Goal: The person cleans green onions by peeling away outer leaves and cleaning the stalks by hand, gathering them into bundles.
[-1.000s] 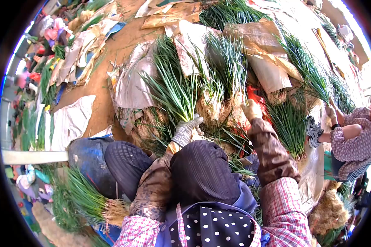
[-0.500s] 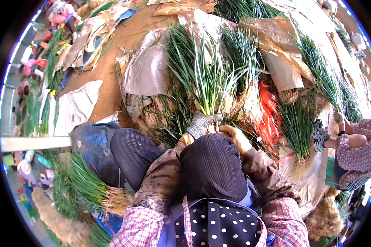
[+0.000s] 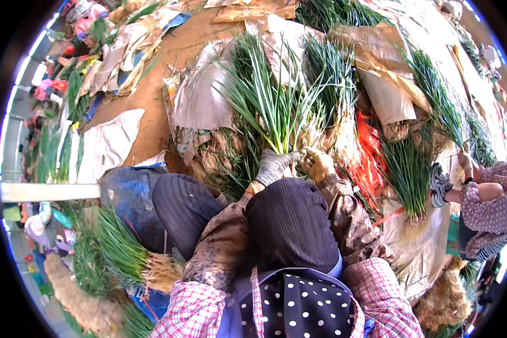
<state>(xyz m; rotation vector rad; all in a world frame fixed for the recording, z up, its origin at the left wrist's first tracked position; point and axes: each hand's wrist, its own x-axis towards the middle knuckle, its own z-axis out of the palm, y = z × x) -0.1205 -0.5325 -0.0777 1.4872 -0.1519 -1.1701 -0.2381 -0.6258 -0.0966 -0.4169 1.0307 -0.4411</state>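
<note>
My left hand (image 3: 273,167), in a grey knitted glove, is closed around the lower stems of a bunch of green onions (image 3: 276,112). The long leaves fan upward and away from me. Beside it, my right hand (image 3: 318,164) wears a pale tan glove. Its fingers are bent together close to the base of the bunch; whatever they pinch is too small to make out. My raised knee (image 3: 290,225) hides the area just below both hands. More green onions with pale stringy roots (image 3: 343,138) lie just beyond the right hand.
Red plastic strips (image 3: 368,160) lie right of the hands. Another bundle (image 3: 408,180) rests near a co-worker's shoe (image 3: 440,185). A rooted bundle (image 3: 127,253) is at my left, beside a blue drum-like container (image 3: 127,194). Pale sacks (image 3: 205,90) cover the ground ahead.
My right hand has risen from beside my knee to the base of the bunch, its fingers now in view. The leaves have swung slightly left; my left hand keeps its grip.
</note>
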